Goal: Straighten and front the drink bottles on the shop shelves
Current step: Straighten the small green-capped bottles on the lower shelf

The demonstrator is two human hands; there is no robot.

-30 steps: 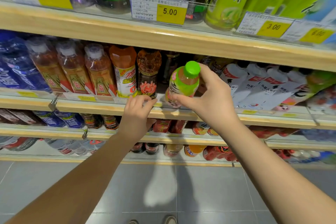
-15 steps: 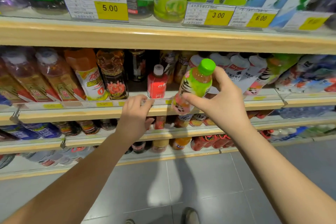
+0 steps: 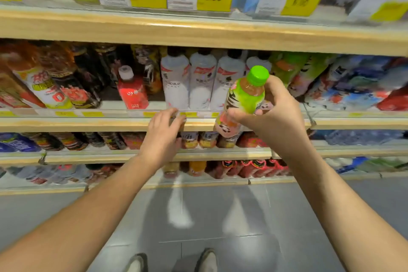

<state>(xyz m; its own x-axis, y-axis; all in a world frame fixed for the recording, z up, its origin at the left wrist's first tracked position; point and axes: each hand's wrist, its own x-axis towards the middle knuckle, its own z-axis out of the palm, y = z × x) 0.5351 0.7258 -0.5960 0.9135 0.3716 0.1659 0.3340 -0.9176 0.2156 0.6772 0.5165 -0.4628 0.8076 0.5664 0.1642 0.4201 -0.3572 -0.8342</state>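
My left hand (image 3: 164, 137) lies with fingers straight and loose on the wooden shelf lip (image 3: 88, 125), holding nothing, just below a red bottle (image 3: 132, 93) with a white cap. A little bare shelf shows on either side of that red bottle. Right of it, white bottles (image 3: 176, 81) stand in a row at the front edge. My right hand (image 3: 273, 119) curls round the green-capped bottle (image 3: 245, 99). It has a green label and peach-orange drink, and it is tilted, off the shelf, its base in front of the lip.
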